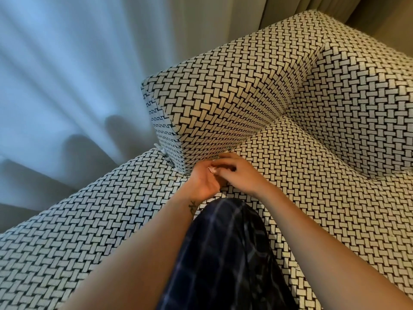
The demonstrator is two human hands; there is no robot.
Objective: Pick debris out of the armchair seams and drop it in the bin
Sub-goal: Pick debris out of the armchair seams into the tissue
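**Left hand**: palm up, fingers curled inward like a cup. It is probably held this way as a tray for pickings. Whether it holds anything cannot be told.

**Right hand**: back uppermost, touching the left hand's fingers. Its fingertips are hidden, so whether they are pinching cannot be told.

**Seam**: starts just beyond both hands and runs away between the armrest and the seat cushion.

**Debris**: none visible. Any there is would be inside the cupped palm or under the fingers.

**Bin**: not in view.

**Loose threads**: just left of the left hand, at the armrest's front corner.

**Knee**: dark checked cloth, nearer than the hands and between the forearms. It is likely set on the seat for reach.

**Surface**: the armchair is covered in black-and-cream basket-weave fabric. A pattern this busy would likely hide small crumbs.

**Room**: a pale curtain hangs in folds well left of the left hand.
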